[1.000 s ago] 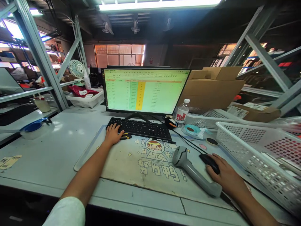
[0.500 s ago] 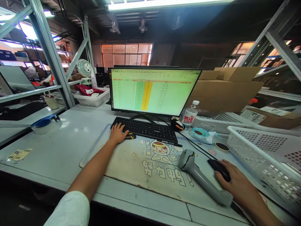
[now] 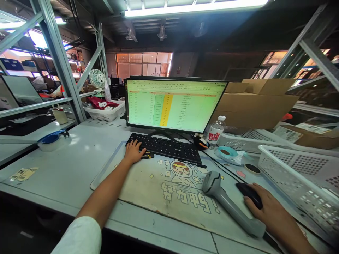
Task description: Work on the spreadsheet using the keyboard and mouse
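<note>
- Your left hand (image 3: 133, 153) lies palm down at the left end of the black keyboard (image 3: 169, 147), fingers slightly spread over the keys and gripping nothing.
- Your right hand (image 3: 268, 208) is curved over the black mouse (image 3: 248, 194), holding it on the right part of the printed desk mat (image 3: 137, 185).
- The keyboard sits along the far edge of that mat, just in front of the monitor (image 3: 148, 107), whose screen shows a spreadsheet with green and yellow columns.
- Beside your left thumb lies a yellow-and-black tool (image 3: 150, 155), partly hidden.
- A dark pen (image 3: 194, 164) lies along the keyboard's near edge, toward its right end.
- Between your hands, nearer the right one, the grey scanner (image 3: 233, 208) lies on the mat, its head pointing away from you.
- Behind the mouse you have a light-blue roll (image 3: 233, 152), and a bottle (image 3: 216, 132) standing upright beside the monitor.
- To your right is a white perforated basket (image 3: 282, 164); a cardboard box (image 3: 256, 109) stands farther back.
</note>
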The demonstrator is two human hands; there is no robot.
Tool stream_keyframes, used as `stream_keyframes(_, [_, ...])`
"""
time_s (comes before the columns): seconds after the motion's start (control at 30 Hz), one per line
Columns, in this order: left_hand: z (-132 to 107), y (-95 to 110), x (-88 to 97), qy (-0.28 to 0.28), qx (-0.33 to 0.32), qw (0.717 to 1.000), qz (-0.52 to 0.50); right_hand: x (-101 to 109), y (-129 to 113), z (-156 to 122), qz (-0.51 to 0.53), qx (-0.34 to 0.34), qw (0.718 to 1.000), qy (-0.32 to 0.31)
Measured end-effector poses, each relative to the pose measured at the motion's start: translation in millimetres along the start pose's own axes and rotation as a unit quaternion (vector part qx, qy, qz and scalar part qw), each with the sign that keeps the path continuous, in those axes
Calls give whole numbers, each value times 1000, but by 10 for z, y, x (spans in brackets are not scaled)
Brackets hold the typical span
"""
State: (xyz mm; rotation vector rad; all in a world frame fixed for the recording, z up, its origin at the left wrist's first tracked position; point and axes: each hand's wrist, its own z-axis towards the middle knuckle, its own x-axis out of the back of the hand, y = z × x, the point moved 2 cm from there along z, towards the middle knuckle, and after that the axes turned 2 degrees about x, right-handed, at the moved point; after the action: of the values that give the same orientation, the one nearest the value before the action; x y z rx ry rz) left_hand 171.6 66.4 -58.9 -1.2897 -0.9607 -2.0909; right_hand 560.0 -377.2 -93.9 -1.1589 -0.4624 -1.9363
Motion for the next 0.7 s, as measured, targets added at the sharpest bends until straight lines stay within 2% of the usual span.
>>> stream_keyframes(0.1, [2,-2,0,0,0,1000,-1,-10,1,1,40,-11,998,-42])
stream_keyframes(0.33, [16,-14,-13,-6,-2,1000,-6,36,-12,9,68,-37,995,-56])
stream_keyframes(0.7, [24,-20,-20,-8,2,1000,-5,-36,40,-12,64,-24,996,-50])
